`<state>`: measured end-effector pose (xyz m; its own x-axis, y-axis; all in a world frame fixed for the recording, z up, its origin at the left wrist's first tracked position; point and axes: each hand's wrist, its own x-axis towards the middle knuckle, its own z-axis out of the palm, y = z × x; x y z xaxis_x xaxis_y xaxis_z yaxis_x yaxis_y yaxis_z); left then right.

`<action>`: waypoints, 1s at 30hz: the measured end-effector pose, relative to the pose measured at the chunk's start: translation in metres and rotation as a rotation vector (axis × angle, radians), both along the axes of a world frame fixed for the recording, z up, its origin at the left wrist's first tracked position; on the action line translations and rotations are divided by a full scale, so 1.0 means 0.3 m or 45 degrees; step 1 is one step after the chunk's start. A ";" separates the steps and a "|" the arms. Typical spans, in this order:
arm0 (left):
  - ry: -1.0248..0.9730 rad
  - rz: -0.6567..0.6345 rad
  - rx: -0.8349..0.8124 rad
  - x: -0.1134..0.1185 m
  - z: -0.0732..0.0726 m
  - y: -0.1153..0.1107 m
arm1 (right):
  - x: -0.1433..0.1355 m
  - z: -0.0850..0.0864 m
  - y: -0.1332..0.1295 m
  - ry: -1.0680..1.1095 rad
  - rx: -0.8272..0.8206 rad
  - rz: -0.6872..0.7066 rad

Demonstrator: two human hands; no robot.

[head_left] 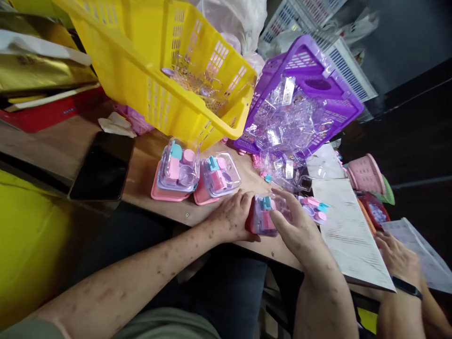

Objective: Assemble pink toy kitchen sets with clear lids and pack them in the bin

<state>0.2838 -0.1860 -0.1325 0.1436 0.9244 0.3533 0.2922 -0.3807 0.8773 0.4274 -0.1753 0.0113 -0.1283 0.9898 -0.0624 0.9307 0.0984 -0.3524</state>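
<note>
Wooden bench [144,149]; yellow basket [123,70]; right hand [300,230], half open, over the lid; left hand [231,216] clasping the side of the clear-lidded toy box [264,225] at the bench's near edge; probably light, lid slick, base sturdier to grip.

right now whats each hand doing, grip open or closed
Left hand: grip closed on the side of the small clear-topped box.
Right hand: fingers partly curled over the same box's clear top.
</note>
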 end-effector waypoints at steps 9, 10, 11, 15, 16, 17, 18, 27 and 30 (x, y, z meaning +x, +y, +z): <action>0.083 0.003 -0.072 -0.012 0.019 -0.020 | -0.018 -0.034 -0.001 -0.375 0.181 0.156; 0.091 0.000 -0.076 -0.013 0.021 -0.021 | -0.020 -0.031 -0.004 -0.394 0.188 0.149; 0.098 -0.002 -0.076 -0.014 0.022 -0.021 | -0.023 -0.028 -0.007 -0.405 0.193 0.148; 0.102 0.010 -0.062 -0.014 0.018 -0.021 | -0.033 -0.017 -0.014 -0.439 0.189 0.170; 0.099 0.012 -0.056 -0.014 0.016 -0.020 | -0.034 -0.015 -0.016 -0.448 0.186 0.178; 0.098 0.012 -0.049 -0.013 0.013 -0.020 | -0.034 -0.013 -0.017 -0.457 0.180 0.186; 0.098 0.011 -0.042 -0.012 0.010 -0.019 | -0.035 -0.012 -0.018 -0.466 0.174 0.192; 0.159 -0.017 -0.008 -0.013 0.008 -0.022 | -0.055 -0.010 0.006 -0.565 0.142 0.236; 0.176 -0.017 0.004 -0.018 0.006 -0.025 | -0.054 -0.012 0.015 -0.601 0.129 0.264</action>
